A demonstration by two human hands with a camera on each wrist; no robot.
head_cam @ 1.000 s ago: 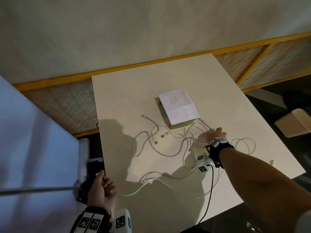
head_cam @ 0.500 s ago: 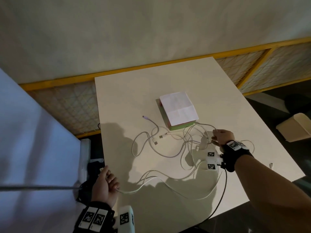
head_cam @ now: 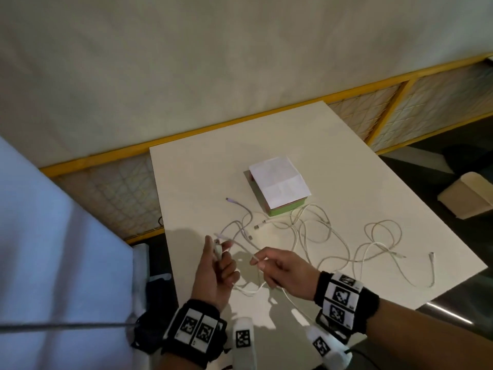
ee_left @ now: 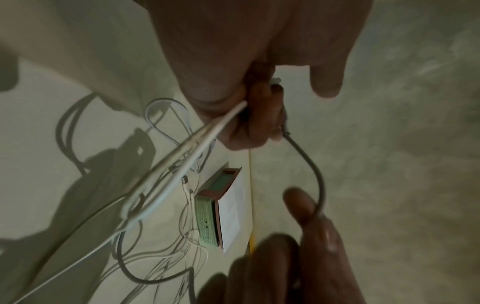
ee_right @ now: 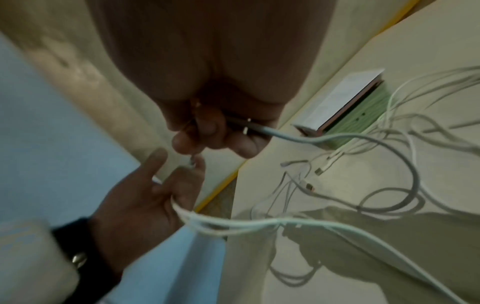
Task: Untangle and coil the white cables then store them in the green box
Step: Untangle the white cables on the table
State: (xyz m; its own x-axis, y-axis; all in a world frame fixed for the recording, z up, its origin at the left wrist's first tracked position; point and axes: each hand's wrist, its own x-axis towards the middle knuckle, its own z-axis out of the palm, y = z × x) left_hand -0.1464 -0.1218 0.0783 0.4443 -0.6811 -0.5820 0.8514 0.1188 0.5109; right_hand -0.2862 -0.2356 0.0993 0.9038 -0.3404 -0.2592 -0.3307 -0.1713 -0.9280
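— Item one, hands?
— Left hand point(head_cam: 213, 273) is gripping a white cable point(head_cam: 246, 289) near its plug; right hand point(head_cam: 282, 273) is pinching the same cable just beside that grip, thumb against forefinger.

— Item two, the remaining cables point(head_cam: 314, 236)?
— Lying tangled on the table point(head_cam: 192, 182), beyond both grips.

— Item three, the green box point(head_cam: 286, 209)?
— Sitting past the tangle, well apart from the hands, white paper point(head_cam: 278, 181) covering it.
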